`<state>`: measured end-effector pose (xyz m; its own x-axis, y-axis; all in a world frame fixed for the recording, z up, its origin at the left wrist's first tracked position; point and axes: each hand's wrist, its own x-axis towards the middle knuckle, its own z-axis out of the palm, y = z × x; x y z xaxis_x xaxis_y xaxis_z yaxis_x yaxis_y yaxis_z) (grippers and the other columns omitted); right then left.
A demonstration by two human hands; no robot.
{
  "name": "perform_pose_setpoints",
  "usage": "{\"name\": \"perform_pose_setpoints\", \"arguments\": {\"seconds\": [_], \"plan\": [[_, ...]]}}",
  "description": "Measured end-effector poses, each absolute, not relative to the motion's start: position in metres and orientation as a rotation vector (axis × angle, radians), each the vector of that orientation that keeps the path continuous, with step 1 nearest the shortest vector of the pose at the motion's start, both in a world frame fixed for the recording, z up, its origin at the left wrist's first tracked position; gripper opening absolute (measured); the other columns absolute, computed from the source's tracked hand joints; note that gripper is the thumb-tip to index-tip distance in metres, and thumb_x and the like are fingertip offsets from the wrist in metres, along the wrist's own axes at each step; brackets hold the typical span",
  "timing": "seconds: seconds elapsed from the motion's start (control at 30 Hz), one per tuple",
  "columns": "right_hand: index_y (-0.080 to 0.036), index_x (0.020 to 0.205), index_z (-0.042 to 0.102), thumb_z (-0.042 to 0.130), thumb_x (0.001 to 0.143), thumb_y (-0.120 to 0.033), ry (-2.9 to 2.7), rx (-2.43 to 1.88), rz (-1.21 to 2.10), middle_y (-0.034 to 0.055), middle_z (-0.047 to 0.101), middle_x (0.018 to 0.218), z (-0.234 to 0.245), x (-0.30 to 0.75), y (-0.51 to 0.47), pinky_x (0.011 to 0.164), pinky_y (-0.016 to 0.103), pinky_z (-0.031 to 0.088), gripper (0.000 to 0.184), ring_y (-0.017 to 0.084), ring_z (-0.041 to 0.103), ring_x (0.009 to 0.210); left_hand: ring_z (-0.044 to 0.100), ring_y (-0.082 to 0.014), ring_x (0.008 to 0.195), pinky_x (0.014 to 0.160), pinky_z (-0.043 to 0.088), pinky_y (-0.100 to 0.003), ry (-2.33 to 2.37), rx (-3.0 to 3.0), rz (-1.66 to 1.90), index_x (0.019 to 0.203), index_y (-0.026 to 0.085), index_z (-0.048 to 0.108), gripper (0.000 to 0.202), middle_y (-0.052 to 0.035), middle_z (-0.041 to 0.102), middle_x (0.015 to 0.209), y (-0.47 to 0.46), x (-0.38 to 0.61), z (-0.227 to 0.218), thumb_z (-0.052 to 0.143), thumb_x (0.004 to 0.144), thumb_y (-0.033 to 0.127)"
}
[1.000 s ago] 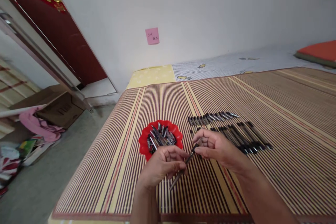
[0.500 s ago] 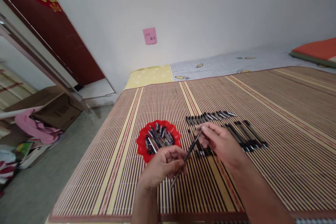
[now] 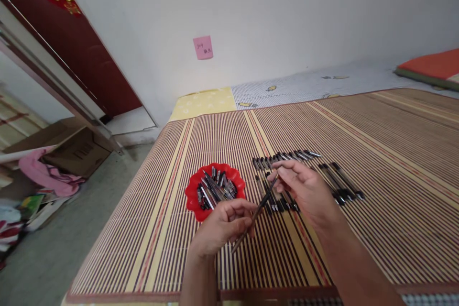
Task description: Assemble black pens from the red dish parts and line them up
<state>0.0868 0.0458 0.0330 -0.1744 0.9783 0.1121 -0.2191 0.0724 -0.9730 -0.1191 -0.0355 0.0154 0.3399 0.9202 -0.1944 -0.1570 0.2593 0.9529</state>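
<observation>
A slim dark pen [image 3: 264, 197] is held slantwise between my two hands, above the mat. My left hand [image 3: 229, 224] is closed round its barrel, and the lower end sticks out below the fingers. At the upper, narrow end, my right hand [image 3: 304, 189] pinches with thumb and fingertips; whether a small part sits between them is hidden. Left of the hands stands a red scalloped bowl [image 3: 190, 197] filled with loose pen parts [image 3: 217, 186]. Beyond my right hand runs a row of short dark pen pieces [image 3: 287, 157]. Assembled-looking pens [image 3: 342, 181] lie side by side to its right.
Everything lies on a striped bamboo mat [image 3: 172, 248] over a bed. A folded orange cloth [image 3: 430, 64] is at the far right. On the floor at left are a cardboard box [image 3: 79, 153] and a pink cloth [image 3: 46, 172]. A pink note [image 3: 202, 48] hangs on the wall.
My right hand has shifted slightly right and up along the pen's upper end. The left hand keeps its hold almost in the same place.
</observation>
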Motion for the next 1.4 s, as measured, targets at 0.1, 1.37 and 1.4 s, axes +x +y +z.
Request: {"name": "perform_pose_setpoints", "arguments": {"seconds": [0.1,1.37,1.4], "plan": [[-0.019,0.096,0.070,0.069,0.085,-0.042,-1.352,-0.920,1.355,0.0068,0.073,0.083,0.035,0.081,0.041,0.062,0.030,0.052,0.025,0.015,0.061,0.064,0.037,-0.0052,0.045,0.043,0.020,-0.022,0.899,1.009,0.949,0.110,0.017,0.071,0.033,-0.0043,0.066,0.075,-0.035,-0.117,0.014,0.072,0.083,0.035],[-0.014,0.103,0.071,0.076,0.078,-0.041,-1.124,-0.812,1.887,0.0035,0.069,0.074,0.002,0.062,0.045,0.057,0.024,0.051,0.037,0.013,0.064,0.063,0.037,-0.0035,0.028,0.029,0.020,-0.015,0.701,0.710,1.081,0.131,0.011,0.047,0.051,-0.0016,0.067,0.063,-0.027,-0.104,0.022,0.066,0.088,0.030],[-0.014,0.101,0.071,0.077,0.077,-0.040,-1.101,-0.799,1.905,0.0036,0.070,0.073,0.001,0.062,0.046,0.057,0.024,0.052,0.036,0.012,0.064,0.063,0.033,-0.0027,0.028,0.029,0.020,-0.015,0.693,0.709,1.080,0.132,0.010,0.047,0.052,-0.0015,0.067,0.063,-0.028,-0.104,0.024,0.065,0.088,0.030]]}}
